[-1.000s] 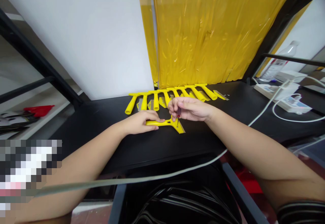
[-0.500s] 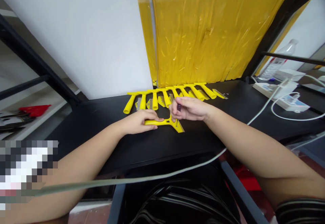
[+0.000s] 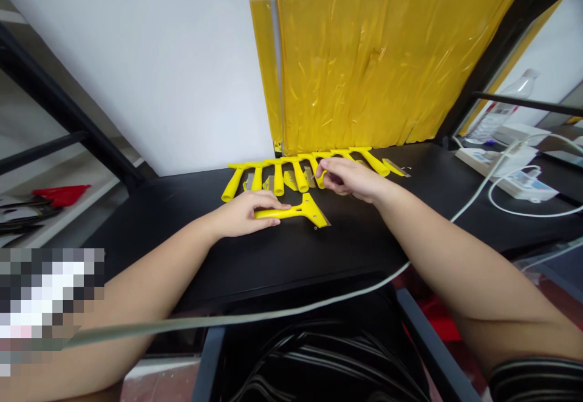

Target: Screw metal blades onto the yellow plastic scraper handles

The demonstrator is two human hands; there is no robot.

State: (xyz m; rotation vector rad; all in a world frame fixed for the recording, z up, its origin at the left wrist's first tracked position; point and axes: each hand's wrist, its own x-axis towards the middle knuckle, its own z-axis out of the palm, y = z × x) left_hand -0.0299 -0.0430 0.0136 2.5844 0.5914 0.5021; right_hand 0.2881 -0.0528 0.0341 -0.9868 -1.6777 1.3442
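Observation:
My left hand (image 3: 243,212) is closed around the handle of a yellow scraper (image 3: 311,210), which lies on the black table. The scraper's wide head with its thin metal blade points right. A tiny metal piece, perhaps a screw (image 3: 316,228), lies just by the head's lower edge. My right hand (image 3: 350,178) hovers up and to the right of the scraper, fingers curled. A dark bit of the small screwdriver (image 3: 335,178) shows between them; most of it is hidden. Behind my hands, several more yellow scrapers (image 3: 279,178) form a row, with loose blade pieces (image 3: 291,180) between their handles.
The black table (image 3: 273,262) meets a white panel (image 3: 195,74) and a yellow film-covered panel (image 3: 364,62) at the back. White power strips (image 3: 514,174) and a clear bottle (image 3: 505,107) stand at the right. A white cable (image 3: 291,313) crosses in front of me.
My right hand has lifted off the scraper head and moved up and right, taking the screwdriver away. My left hand keeps hold of the handle; the scraper has shifted slightly left and up.

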